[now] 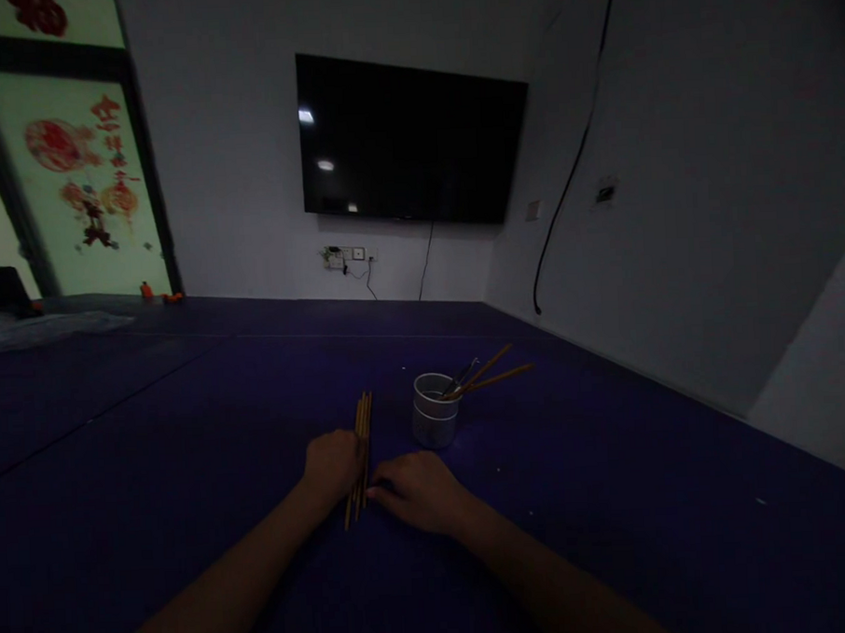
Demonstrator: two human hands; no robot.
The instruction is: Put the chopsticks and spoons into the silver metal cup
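Observation:
Several wooden chopsticks point(363, 418) lie side by side in a loose bundle, their ends sticking out above and below my left hand point(333, 464). That hand is closed around the middle of the bundle. My right hand point(422, 490) is low at the bundle's right side, thumb and forefinger curled together close to the lower part of the chopsticks. Whether anything is pinched between those fingertips is too dark to make out. Just beyond the right hand stands a grey metal cup point(434, 426). Two more chopsticks point(504, 376) and a thin metal utensil point(462, 374) lean out of it to the right.
A purple mat floor point(209, 400) with seams spreads around me, with small specks on it. A wall-mounted television point(415, 139) hangs ahead. From the right wall a black cable point(564, 194) dangles. Small orange objects point(146, 289) and a glass door point(85, 191) are at left.

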